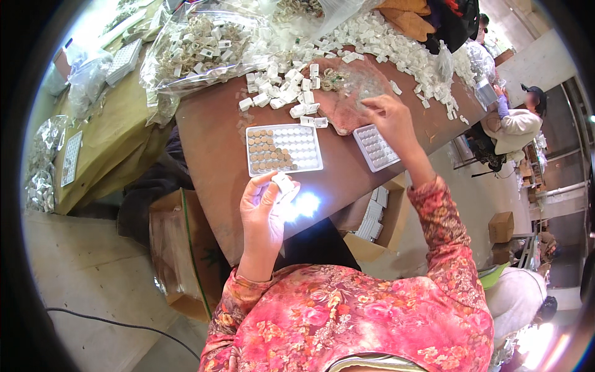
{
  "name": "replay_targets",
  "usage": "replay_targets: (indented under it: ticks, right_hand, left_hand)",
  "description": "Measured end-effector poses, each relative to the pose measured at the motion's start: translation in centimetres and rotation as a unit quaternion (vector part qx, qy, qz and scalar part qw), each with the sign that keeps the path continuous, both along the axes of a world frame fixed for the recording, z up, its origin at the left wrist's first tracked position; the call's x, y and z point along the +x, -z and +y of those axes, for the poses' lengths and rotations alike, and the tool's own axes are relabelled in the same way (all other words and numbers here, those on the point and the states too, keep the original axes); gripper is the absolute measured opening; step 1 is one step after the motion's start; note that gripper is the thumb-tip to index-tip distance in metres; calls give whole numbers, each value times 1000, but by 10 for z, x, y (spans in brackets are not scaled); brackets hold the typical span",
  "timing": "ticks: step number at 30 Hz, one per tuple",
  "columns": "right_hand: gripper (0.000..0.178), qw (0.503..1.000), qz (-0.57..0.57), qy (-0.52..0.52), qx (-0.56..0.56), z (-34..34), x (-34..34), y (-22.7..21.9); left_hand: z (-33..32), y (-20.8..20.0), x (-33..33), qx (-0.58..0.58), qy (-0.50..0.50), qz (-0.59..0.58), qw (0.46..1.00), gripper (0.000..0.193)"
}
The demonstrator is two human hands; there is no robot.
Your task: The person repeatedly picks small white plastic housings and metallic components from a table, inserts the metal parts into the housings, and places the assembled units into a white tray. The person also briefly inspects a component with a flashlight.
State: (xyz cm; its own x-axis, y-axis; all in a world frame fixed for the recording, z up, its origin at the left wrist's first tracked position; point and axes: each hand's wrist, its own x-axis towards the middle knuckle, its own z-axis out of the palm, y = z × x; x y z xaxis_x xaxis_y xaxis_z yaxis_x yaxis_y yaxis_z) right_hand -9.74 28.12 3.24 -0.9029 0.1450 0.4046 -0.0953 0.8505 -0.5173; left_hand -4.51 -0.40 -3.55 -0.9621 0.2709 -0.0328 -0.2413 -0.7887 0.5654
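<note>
Left hand is grasping a small white plastic piece just off the near edge of a white tray of brown discs. Right hand is hovering above the right edge of a pink cloth; cannot tell whether it is pinching anything. Second tray is lying right. Loose white housings are covering the table's far side.

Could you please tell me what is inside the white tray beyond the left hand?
Round brown pieces fill the left part of the white tray; rounded white spots show at right, pieces or pockets unclear. What lies beneath the brown pieces is covered.
</note>
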Motion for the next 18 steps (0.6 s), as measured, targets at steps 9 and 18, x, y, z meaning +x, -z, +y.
replay_targets:
  ticks: [9,18]
  right_hand:
    - [11,977,-32,-65,199,30,-32,27]
    - [11,954,-123,-20,-272,27,-21,20]
  left_hand:
    - [1,2,1,0,10,-16,1000,23]
    - [2,2,2,-36,29,-10,999,20]
